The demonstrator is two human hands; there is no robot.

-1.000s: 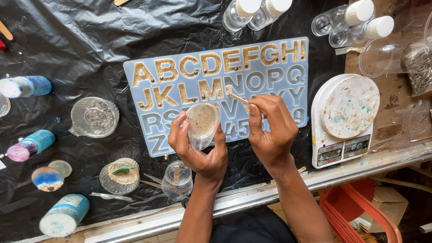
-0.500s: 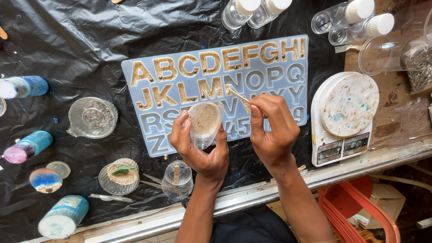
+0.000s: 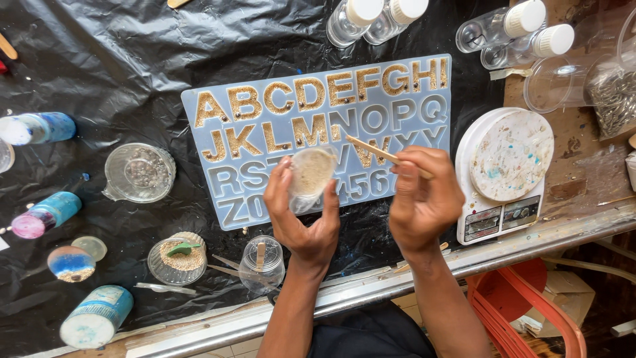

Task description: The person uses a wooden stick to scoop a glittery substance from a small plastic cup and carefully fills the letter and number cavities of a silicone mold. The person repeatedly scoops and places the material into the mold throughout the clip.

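Above the letter mould point(image 3: 318, 132), the left hand point(image 3: 301, 215) cradles a light, easily squeezed plastic cup point(image 3: 310, 178) by its sides while the right hand point(image 3: 424, 199) pinches a thin, snappable wooden stick point(image 3: 374, 151).

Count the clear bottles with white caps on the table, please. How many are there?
4. Two lie together above the mould, at top centre; two lie at top right, above the scale. None seems hidden.

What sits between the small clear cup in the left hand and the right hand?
In the head view, only pale blue silicone letter mould shows between small clear plastic cup and right hand; thin wooden stick crosses above.
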